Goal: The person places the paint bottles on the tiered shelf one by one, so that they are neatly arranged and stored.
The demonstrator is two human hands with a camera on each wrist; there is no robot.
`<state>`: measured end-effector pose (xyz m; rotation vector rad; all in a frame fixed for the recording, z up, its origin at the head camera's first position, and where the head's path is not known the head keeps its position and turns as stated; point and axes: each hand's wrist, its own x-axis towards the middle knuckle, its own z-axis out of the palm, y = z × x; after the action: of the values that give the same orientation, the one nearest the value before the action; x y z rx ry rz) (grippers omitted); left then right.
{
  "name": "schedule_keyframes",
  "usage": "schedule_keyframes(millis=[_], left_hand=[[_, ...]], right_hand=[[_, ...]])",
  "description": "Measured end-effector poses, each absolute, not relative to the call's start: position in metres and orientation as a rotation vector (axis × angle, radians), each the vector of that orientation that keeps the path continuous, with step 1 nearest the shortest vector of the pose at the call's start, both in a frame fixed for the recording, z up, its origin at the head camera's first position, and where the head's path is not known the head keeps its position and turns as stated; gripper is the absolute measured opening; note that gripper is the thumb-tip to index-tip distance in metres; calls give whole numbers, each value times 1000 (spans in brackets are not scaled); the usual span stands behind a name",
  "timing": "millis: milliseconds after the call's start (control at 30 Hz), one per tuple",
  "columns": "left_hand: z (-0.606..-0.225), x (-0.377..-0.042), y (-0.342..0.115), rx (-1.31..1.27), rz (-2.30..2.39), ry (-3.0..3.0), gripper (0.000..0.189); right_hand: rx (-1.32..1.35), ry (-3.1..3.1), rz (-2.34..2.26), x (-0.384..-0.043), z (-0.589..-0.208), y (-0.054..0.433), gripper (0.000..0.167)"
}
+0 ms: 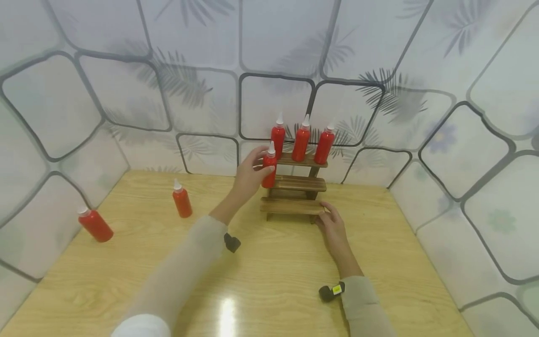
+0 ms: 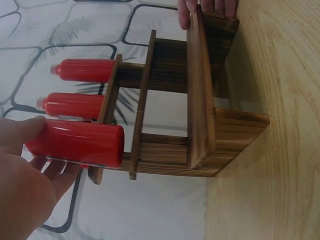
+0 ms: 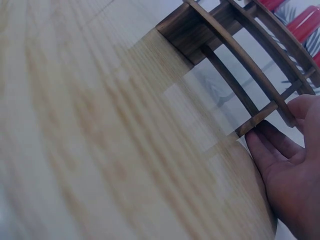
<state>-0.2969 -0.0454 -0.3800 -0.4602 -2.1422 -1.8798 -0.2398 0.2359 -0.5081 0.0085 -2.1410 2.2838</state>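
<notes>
My left hand (image 1: 249,175) grips a red squeeze bottle (image 1: 269,169) with a white pointed nozzle, upright near the left end of the wooden three-step stand (image 1: 294,206). In the left wrist view, that bottle (image 2: 82,142) has its base close to the middle step; I cannot tell whether they touch. Three similar bottles (image 1: 301,145) stand on the top step. My right hand (image 1: 332,227) holds the right end of the lowest step. In the right wrist view, its thumb lies by the step's end and the fingers (image 3: 272,150) reach behind the stand's leg.
Two more red bottles stand on the wooden table at the left, one nearer the stand (image 1: 182,202) and one farther out (image 1: 97,226). A patterned wall covering (image 1: 206,103) rises behind the stand and along both sides of the table.
</notes>
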Motion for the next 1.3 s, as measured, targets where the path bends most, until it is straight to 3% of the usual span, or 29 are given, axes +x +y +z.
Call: schedule_keyframes(millis=[1300], left_hand=[[-389,-316,-37,-579,-1731,-2228,59]], right_hand=[[44,-2127,2318,-241,-511,236,51]])
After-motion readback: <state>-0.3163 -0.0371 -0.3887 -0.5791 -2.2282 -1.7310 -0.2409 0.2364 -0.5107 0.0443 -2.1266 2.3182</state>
